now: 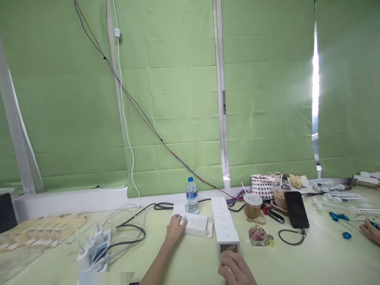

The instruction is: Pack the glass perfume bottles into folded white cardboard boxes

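Note:
My left hand [175, 229] has its fingers on the left end of a white box [196, 224] that lies on the table, its right end flap open. My right hand [236, 269] is at the near end of a row of white boxes [223, 223], its curled fingers against the front box, which shows a dark picture panel. What those fingers hold, if anything, is hidden. Behind the lying box stands a water bottle [192, 196], with another small white box [179, 209] beside it.
Right of the row are a glass jar [257, 235], a lidded cup [253, 206] and a phone [297, 209]. Farther right, another person's hand [370, 230] is near blue-handled scissors [338, 216]. A power strip [101, 249] with tangled cables lies left.

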The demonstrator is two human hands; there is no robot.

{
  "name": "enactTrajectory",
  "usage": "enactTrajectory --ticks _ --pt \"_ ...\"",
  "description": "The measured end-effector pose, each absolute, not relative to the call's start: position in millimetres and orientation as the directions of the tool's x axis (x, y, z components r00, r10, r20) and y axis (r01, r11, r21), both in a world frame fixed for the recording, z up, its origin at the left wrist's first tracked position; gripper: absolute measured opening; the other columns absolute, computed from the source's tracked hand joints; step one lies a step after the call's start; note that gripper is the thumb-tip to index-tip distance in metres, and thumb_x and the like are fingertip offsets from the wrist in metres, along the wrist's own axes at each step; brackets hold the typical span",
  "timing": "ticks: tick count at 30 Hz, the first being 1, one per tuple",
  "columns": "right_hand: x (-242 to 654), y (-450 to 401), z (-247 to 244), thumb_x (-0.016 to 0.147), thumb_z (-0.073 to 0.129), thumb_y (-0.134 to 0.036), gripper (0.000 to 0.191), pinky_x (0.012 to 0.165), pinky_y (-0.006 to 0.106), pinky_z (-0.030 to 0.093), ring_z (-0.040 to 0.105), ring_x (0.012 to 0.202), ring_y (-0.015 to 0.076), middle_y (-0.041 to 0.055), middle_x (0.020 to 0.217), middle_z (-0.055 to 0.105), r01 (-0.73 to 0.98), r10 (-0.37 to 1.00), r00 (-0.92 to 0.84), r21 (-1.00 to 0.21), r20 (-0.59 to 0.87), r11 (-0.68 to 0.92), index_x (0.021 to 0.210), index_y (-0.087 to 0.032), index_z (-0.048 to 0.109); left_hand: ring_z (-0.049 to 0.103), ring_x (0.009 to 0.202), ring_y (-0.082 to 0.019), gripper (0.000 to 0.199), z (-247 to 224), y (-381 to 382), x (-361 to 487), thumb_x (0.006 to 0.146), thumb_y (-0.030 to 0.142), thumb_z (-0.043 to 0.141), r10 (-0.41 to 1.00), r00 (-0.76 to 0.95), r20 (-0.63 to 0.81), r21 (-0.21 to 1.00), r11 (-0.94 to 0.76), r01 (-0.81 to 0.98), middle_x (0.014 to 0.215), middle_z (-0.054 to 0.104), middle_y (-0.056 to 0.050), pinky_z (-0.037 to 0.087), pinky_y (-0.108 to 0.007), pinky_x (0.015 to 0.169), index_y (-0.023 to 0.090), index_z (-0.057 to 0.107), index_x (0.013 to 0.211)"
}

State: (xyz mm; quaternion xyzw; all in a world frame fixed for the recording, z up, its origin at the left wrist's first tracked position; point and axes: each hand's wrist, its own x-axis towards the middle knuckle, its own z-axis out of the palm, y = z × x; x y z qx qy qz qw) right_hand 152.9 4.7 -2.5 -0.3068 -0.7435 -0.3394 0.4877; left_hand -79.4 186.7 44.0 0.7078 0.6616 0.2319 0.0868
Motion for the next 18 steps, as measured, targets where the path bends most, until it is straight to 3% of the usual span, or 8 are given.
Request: enactTrajectory --ticks 7,12,15,18 --pt "147 16 -13 0.089 0.028 -0.002 0.036 0.068 0.027 0.050 0.063 0.079 0.0178 0.0045 0.068 0.060 0.795 0.033 -0.214 0.154 0.976 0.587 0.075 -0.019 0.056 0.061 0.101 -0.027 0.036 33 164 -76 0.089 0.037 0.035 0.950 0.084 0.301 0.340 -0.190 0.921 0.103 0.065 -0.010 0.040 -0.035 0.088 0.019 0.066 0.093" --pt "148 3 -7 0.089 0.028 -0.004 0.032 0.071 0.031 0.051 0.062 0.081 0.0199 0.0060 0.072 0.061 0.751 0.112 -0.267 0.134 0.957 0.647 0.079 -0.019 0.055 0.062 0.099 -0.025 0.038 30 130 -73 0.088 0.037 0.035 0.944 0.049 0.327 0.320 -0.159 0.934 0.102 0.068 -0.010 0.039 -0.033 0.087 0.018 0.067 0.095" --pt "148 -12 6 0.088 0.031 -0.005 0.028 0.070 0.030 0.051 0.062 0.081 0.0198 0.0061 0.073 0.062 0.714 0.165 -0.349 0.147 0.923 0.684 0.081 -0.019 0.055 0.065 0.092 -0.030 0.039 32 108 -79 0.086 0.042 0.039 0.950 -0.022 0.311 0.319 -0.083 0.944 0.090 0.072 -0.011 0.039 -0.038 0.083 0.019 0.069 0.082" --pt "146 -23 16 0.087 0.034 -0.004 0.025 0.069 0.028 0.052 0.062 0.079 0.0189 0.0056 0.072 0.062 0.661 0.184 -0.429 0.169 0.884 0.731 0.083 -0.018 0.055 0.066 0.085 -0.034 0.055 37 90 -91 0.087 0.054 0.033 0.949 -0.101 0.300 0.313 0.002 0.950 0.075 0.073 -0.015 0.036 -0.045 0.085 0.016 0.069 0.068"
